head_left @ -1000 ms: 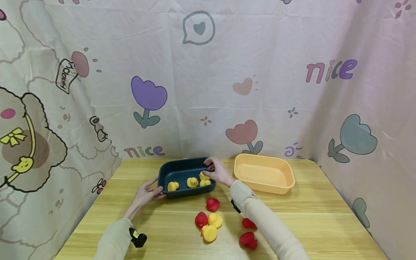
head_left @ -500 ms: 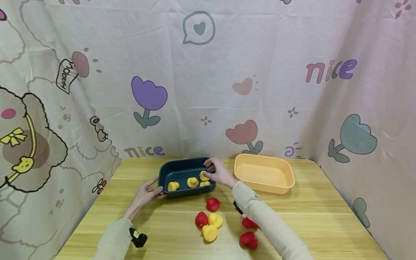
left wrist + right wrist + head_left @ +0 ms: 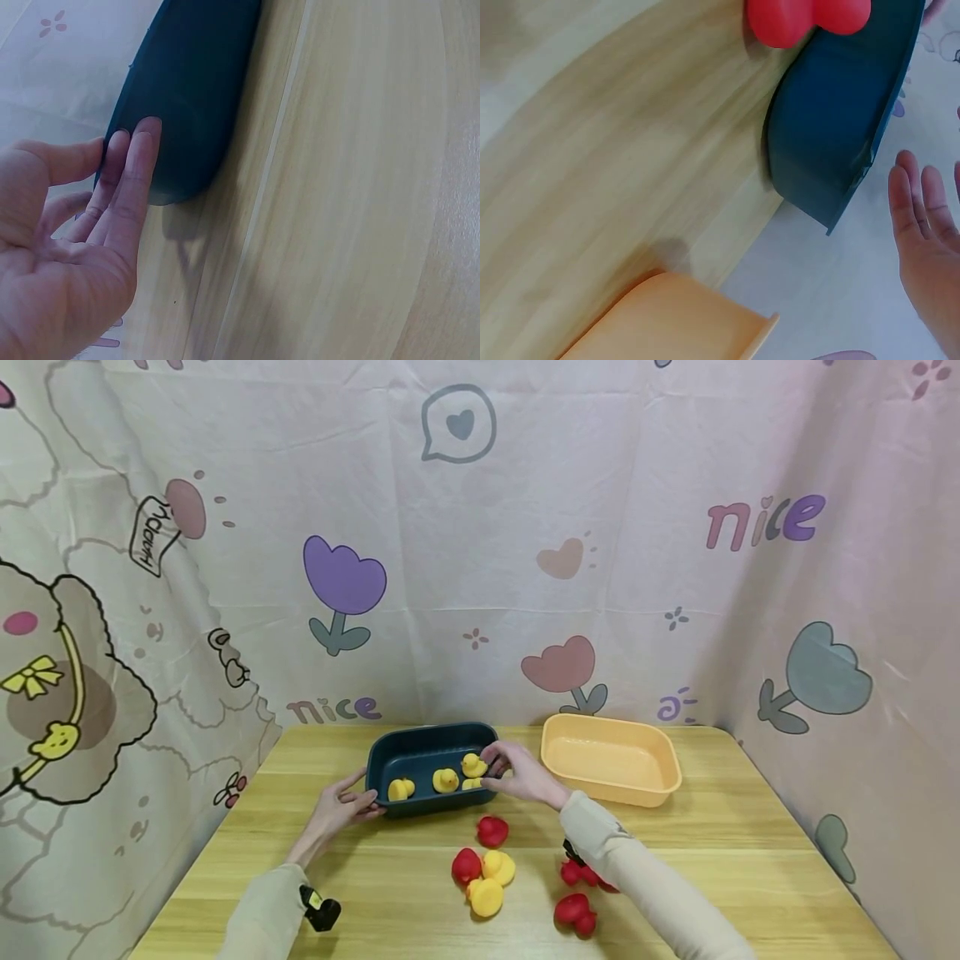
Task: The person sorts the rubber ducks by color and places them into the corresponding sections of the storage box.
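A dark blue plastic bin [image 3: 420, 747] stands at the back of the table with several yellow rubber ducks [image 3: 446, 781] inside. My left hand [image 3: 337, 808] pinches the bin's left end, thumb at the rim and fingers against the outer wall, as the left wrist view also shows. My right hand [image 3: 523, 772] hovers at the bin's right end, its fingers loosely bent and holding nothing. Just left of its fingertips one yellow duck [image 3: 473, 766] sits in the bin. Part of another duck [image 3: 472, 783] below it is hidden by the bin's front wall.
A light orange bin [image 3: 611, 758] stands to the right of the blue one. In front lie two yellow ducks [image 3: 485, 897] and several red ducks [image 3: 575, 912]; my right sleeve [image 3: 645, 877] partly covers one. A printed curtain hangs behind the table.
My right hand has let go of a yellow duck in the bin's right end and drawn back to the right. The left hand stays at the rim.
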`<move>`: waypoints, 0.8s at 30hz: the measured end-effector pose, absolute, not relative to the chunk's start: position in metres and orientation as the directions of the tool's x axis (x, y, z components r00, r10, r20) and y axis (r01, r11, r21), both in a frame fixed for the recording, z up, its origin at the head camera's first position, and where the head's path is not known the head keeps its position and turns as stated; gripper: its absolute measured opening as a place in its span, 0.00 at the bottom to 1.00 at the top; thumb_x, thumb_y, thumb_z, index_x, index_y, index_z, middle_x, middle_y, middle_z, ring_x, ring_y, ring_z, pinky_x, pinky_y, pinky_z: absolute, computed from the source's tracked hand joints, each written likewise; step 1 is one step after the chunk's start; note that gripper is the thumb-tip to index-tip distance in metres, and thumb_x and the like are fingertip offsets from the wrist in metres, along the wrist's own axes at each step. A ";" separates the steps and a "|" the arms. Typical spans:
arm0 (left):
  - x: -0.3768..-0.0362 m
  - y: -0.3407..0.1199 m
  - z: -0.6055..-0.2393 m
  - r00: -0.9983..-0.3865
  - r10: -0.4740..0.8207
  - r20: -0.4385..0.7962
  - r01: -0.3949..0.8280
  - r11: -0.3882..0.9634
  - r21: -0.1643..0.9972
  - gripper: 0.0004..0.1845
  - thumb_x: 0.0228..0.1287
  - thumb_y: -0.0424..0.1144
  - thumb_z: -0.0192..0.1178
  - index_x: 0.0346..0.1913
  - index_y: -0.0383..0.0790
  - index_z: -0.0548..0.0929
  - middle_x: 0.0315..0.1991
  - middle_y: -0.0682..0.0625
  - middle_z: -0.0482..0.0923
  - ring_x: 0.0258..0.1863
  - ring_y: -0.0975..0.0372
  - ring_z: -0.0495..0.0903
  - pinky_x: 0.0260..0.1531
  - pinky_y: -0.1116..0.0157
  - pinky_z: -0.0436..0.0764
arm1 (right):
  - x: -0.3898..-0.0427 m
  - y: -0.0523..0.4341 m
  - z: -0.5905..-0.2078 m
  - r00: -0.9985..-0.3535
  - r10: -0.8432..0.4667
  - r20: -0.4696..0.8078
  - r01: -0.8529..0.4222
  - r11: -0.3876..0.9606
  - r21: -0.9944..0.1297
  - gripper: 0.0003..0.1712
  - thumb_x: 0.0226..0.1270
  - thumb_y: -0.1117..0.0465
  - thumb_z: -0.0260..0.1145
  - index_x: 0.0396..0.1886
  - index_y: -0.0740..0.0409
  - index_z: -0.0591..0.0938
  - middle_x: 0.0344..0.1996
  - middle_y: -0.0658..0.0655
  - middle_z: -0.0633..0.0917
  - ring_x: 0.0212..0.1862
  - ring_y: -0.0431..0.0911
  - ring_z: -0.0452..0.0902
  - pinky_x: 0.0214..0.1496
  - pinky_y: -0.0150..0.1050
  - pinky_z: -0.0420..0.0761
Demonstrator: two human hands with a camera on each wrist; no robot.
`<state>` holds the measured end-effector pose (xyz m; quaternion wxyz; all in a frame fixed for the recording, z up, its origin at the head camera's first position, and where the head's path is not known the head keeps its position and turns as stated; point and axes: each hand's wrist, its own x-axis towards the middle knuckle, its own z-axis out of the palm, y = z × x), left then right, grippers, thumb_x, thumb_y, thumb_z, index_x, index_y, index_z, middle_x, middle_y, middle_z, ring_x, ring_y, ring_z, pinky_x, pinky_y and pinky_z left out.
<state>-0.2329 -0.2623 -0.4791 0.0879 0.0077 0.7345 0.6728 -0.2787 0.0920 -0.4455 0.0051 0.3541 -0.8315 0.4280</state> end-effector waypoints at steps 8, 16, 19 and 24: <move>-0.233 -0.264 -0.479 -0.982 0.159 -0.105 -0.091 0.091 0.992 0.38 0.76 0.31 0.54 0.80 0.33 0.46 0.41 0.44 0.88 0.36 0.63 0.90 0.47 0.65 0.89 | -0.262 0.105 -0.447 -0.688 -0.681 0.251 -0.618 0.367 -0.695 0.20 0.62 0.66 0.72 0.51 0.69 0.78 0.49 0.69 0.84 0.43 0.59 0.85 0.53 0.48 0.87; -0.234 -0.264 -0.479 -0.981 0.165 -0.107 -0.094 0.087 0.992 0.38 0.75 0.31 0.54 0.80 0.33 0.47 0.41 0.45 0.88 0.36 0.63 0.90 0.47 0.64 0.89 | -0.247 0.109 -0.450 -0.647 -0.738 0.191 -0.619 0.362 -0.697 0.20 0.65 0.64 0.71 0.53 0.68 0.79 0.49 0.68 0.83 0.44 0.58 0.83 0.53 0.44 0.88; -0.233 -0.264 -0.479 -0.981 0.163 -0.109 -0.096 0.087 0.992 0.39 0.75 0.31 0.54 0.80 0.33 0.47 0.40 0.46 0.88 0.36 0.63 0.90 0.47 0.64 0.89 | -0.243 0.109 -0.452 -0.641 -0.756 0.131 -0.604 0.391 -0.695 0.20 0.64 0.62 0.72 0.53 0.66 0.79 0.49 0.65 0.84 0.44 0.53 0.84 0.52 0.41 0.88; -0.234 -0.264 -0.479 -0.981 0.158 -0.110 -0.098 0.085 0.992 0.39 0.75 0.31 0.55 0.80 0.32 0.47 0.38 0.47 0.88 0.36 0.63 0.90 0.47 0.65 0.89 | -0.237 0.108 -0.455 -0.603 -0.795 0.058 -0.608 0.412 -0.678 0.17 0.64 0.62 0.72 0.51 0.62 0.81 0.47 0.59 0.87 0.43 0.44 0.83 0.51 0.37 0.88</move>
